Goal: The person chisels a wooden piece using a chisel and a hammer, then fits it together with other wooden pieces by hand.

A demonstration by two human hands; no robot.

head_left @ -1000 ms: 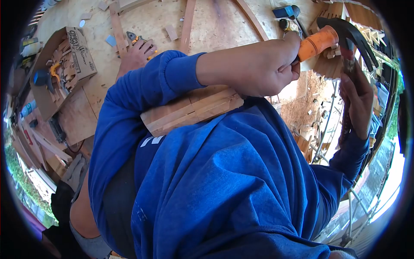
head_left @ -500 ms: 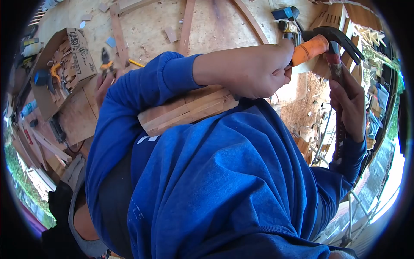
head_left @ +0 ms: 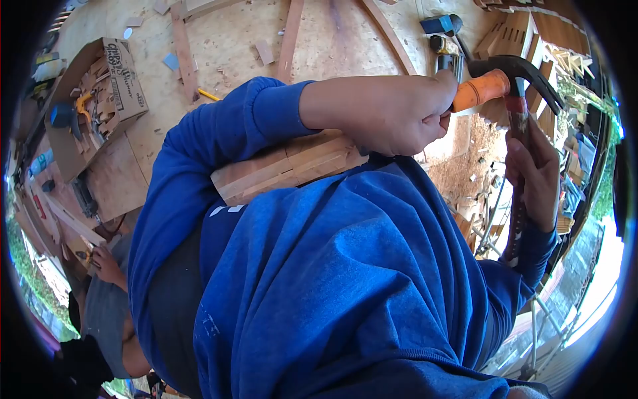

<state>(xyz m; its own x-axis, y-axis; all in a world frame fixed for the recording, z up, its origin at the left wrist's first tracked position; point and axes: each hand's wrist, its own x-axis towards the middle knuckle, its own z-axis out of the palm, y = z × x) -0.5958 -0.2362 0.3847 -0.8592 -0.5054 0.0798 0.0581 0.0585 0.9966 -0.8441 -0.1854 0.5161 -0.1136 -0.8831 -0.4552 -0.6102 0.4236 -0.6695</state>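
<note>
My left hand reaches across to the right in a fist around an orange-handled tool; its far end is hidden. Closed around the dark handle of a claw hammer is my right hand, at the right. The black hammer head lies right beside the orange handle, its claw curving to the right; from this view I cannot tell whether they touch. Under my left forearm, against my body, are joined wooden blocks, partly hidden by the blue sleeve.
A cardboard box of wood offcuts stands at the left. Wooden strips and a yellow pencil lie on the plywood table. A co-worker's hand is at the lower left. Blue and yellow tools lie at the upper right.
Since a second ago the hammer and my right hand have shifted left and down. My left hand moved slightly left. The co-worker's hand left the table with the yellow-handled pliers, toward the lower left.
</note>
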